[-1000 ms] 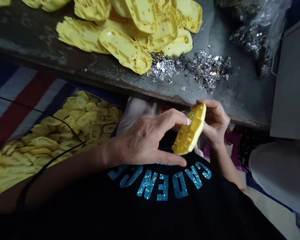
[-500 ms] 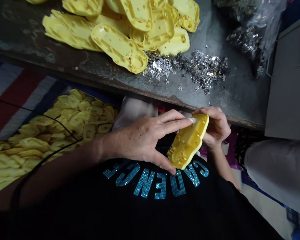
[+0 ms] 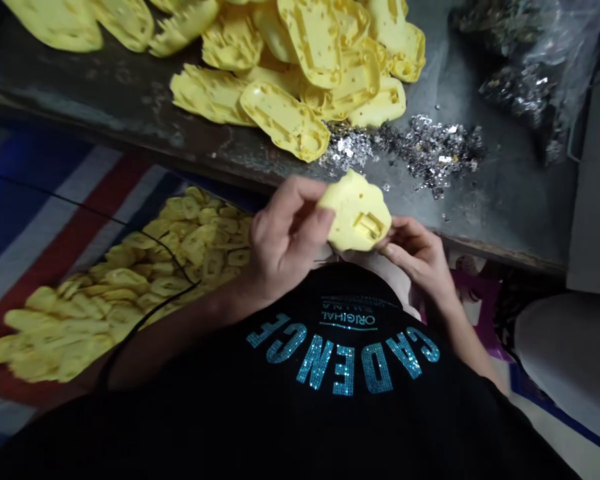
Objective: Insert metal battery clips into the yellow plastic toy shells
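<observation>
Between my two hands is a yellow plastic shell (image 3: 356, 213), its smooth outer side with a rectangular recess facing up. My left hand (image 3: 291, 237), slightly blurred, grips its left end between thumb and fingers. The fingers of my right hand (image 3: 416, 252) pinch its lower right edge. The shell is held just off the front edge of the metal table (image 3: 500, 213). Beyond it, small shiny metal pieces (image 3: 437, 150) lie in a loose spread, beside a heap of similar yellow shells (image 3: 285, 117).
A clear plastic bag (image 3: 525, 87) of metal pieces stands at the back right. Below the table on the left, many yellow parts (image 3: 180, 253) lie on a striped sheet (image 3: 80, 220). A dark cable (image 3: 150, 237) crosses over them. A pale box (image 3: 597, 187) is at the right edge.
The yellow shell has been turned over from its hollow inside to its outer face and raised toward the table. My left hand now grasps its end; the view has shifted left.
</observation>
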Action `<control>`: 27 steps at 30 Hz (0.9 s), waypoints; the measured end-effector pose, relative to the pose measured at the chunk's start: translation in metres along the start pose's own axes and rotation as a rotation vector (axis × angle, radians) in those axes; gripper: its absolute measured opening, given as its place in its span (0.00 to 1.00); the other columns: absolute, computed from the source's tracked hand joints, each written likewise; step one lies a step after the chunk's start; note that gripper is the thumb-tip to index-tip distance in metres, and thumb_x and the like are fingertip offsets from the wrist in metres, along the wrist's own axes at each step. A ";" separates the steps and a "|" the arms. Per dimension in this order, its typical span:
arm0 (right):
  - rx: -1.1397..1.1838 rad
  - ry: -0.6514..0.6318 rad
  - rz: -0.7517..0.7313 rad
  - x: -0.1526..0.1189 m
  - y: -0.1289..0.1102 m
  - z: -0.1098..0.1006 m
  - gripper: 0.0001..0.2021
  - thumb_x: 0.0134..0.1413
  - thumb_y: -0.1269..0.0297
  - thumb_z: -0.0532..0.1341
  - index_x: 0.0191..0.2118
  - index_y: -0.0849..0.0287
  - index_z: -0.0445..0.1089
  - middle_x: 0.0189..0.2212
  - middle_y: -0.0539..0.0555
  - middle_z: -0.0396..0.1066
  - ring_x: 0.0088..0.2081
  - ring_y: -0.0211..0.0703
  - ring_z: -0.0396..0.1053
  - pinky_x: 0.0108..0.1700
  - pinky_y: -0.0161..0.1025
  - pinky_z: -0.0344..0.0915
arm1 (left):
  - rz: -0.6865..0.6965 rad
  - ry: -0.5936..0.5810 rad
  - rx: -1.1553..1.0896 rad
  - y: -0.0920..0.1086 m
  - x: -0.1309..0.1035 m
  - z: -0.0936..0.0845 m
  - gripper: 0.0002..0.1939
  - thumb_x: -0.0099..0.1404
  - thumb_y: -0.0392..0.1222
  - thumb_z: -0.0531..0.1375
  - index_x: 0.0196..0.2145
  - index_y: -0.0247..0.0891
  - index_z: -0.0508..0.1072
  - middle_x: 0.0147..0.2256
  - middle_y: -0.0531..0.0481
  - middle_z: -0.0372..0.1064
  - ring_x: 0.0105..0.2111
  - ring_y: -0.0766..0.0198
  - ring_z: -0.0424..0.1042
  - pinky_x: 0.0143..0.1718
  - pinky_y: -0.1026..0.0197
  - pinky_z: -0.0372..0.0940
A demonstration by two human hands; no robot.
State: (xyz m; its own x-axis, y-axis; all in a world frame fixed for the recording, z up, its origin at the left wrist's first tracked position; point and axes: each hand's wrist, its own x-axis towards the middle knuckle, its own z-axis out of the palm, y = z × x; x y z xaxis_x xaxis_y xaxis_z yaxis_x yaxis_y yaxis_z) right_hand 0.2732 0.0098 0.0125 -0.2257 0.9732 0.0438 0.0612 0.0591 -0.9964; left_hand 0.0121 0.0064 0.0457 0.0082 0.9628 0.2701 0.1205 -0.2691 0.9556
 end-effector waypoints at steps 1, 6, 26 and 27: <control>-0.019 -0.059 0.016 0.003 -0.006 -0.005 0.25 0.63 0.46 0.79 0.60 0.50 0.81 0.45 0.52 0.87 0.45 0.45 0.85 0.51 0.45 0.84 | -0.067 0.002 -0.006 0.000 0.005 -0.002 0.13 0.82 0.57 0.65 0.47 0.46 0.81 0.36 0.52 0.76 0.34 0.63 0.74 0.37 0.59 0.73; -0.057 -0.256 0.015 0.028 -0.030 -0.007 0.29 0.56 0.47 0.83 0.59 0.51 0.81 0.44 0.50 0.86 0.41 0.43 0.82 0.44 0.42 0.82 | -0.336 -0.312 -0.214 -0.005 0.031 -0.003 0.21 0.77 0.62 0.68 0.39 0.41 0.77 0.29 0.53 0.70 0.24 0.66 0.67 0.21 0.63 0.63; -1.142 0.076 -0.313 0.076 -0.003 -0.043 0.07 0.75 0.61 0.66 0.50 0.48 0.84 0.45 0.53 0.81 0.50 0.54 0.74 0.56 0.55 0.67 | -0.695 0.003 -0.580 -0.018 0.011 -0.008 0.15 0.67 0.49 0.73 0.44 0.40 0.76 0.35 0.54 0.83 0.30 0.64 0.81 0.30 0.65 0.76; -1.176 0.046 -0.302 0.080 -0.001 -0.041 0.09 0.76 0.60 0.65 0.51 0.47 0.84 0.46 0.54 0.81 0.51 0.55 0.74 0.57 0.56 0.67 | -0.711 0.027 -0.582 -0.016 0.011 -0.008 0.16 0.65 0.49 0.74 0.44 0.39 0.77 0.34 0.54 0.83 0.30 0.63 0.81 0.30 0.65 0.77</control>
State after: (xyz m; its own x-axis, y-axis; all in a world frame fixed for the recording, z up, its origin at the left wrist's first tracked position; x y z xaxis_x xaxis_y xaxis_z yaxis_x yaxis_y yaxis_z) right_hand 0.2944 0.0968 0.0203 -0.3500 0.8910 0.2893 0.8621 0.4272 -0.2726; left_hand 0.0025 0.0214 0.0340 0.0998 0.9074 -0.4081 -0.4304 0.4092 0.8045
